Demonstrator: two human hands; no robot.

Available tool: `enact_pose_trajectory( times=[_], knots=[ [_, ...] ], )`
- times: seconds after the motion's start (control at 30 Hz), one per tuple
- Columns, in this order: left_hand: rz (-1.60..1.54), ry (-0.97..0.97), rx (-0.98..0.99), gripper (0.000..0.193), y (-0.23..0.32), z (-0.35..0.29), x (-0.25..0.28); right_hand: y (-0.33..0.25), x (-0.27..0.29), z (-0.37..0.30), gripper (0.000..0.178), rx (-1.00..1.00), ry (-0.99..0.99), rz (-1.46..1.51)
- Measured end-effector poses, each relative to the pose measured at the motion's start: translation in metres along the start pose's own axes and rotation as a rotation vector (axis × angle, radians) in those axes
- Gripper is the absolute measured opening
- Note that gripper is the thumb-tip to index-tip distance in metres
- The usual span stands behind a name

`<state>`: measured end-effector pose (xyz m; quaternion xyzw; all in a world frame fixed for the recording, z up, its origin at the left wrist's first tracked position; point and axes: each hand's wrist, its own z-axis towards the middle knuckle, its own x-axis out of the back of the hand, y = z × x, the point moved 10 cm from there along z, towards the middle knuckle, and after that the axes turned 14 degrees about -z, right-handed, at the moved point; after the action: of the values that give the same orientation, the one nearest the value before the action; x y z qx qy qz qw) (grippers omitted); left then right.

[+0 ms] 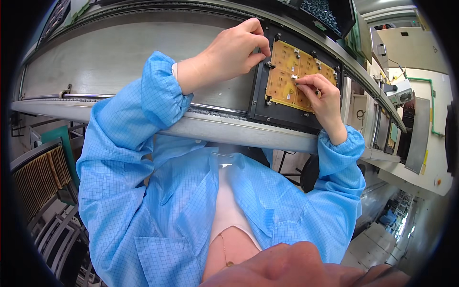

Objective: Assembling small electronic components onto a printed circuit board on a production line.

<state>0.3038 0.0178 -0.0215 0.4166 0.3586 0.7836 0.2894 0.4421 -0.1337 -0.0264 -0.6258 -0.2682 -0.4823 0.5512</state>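
Observation:
A yellow-brown circuit board panel (287, 71) lies in a black carrier frame (260, 106). Small white and dark parts stand on the panel. My right hand (322, 95) reaches over the board's near right part, thumb and forefinger pinched at its surface on a small dark component (296, 84). Just beside these fingertips stands a small white component (294, 76). My left hand (239, 50) hovers by the frame's left edge, its fingers curled into a pinch. Whatever is between those fingers, if anything, is hidden.
The frame sits on a metal conveyor line with a near rail (229, 128). Beyond it stands a black bin (330, 14) with many small dark parts. A bare metal plate (110, 57) stretches to the left. A rack (40, 177) of brown boards stands at lower left.

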Motion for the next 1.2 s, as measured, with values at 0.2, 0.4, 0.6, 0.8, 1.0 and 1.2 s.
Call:
enact_pose_trajectory(
  times=[0.2,0.4,0.6,0.8,1.0,1.2],
  knots=[
    [0.026,0.007,-0.035,0.007,0.005,-0.002,0.000,-0.005,0.005,0.000,0.013,0.038,0.011,-0.067],
    [0.020,0.015,-0.058,0.006,0.010,-0.001,-0.002,-0.007,0.010,-0.001,0.013,0.050,0.003,-0.147],
    [-0.002,-0.010,-0.025,0.008,0.010,0.001,-0.005,-0.008,0.016,-0.004,0.014,0.059,0.036,-0.187],
    [-0.001,-0.026,-0.011,0.008,0.012,0.000,-0.007,-0.011,0.018,-0.009,0.012,0.033,0.061,-0.235],
    [-0.011,-0.059,-0.039,0.005,0.012,-0.005,-0.012,-0.016,0.022,-0.015,0.010,0.047,0.193,-0.309],
    [-0.073,-0.249,-0.077,0.015,0.021,-0.016,-0.030,-0.006,0.032,-0.022,0.011,-0.035,0.206,-0.185]
  ],
)
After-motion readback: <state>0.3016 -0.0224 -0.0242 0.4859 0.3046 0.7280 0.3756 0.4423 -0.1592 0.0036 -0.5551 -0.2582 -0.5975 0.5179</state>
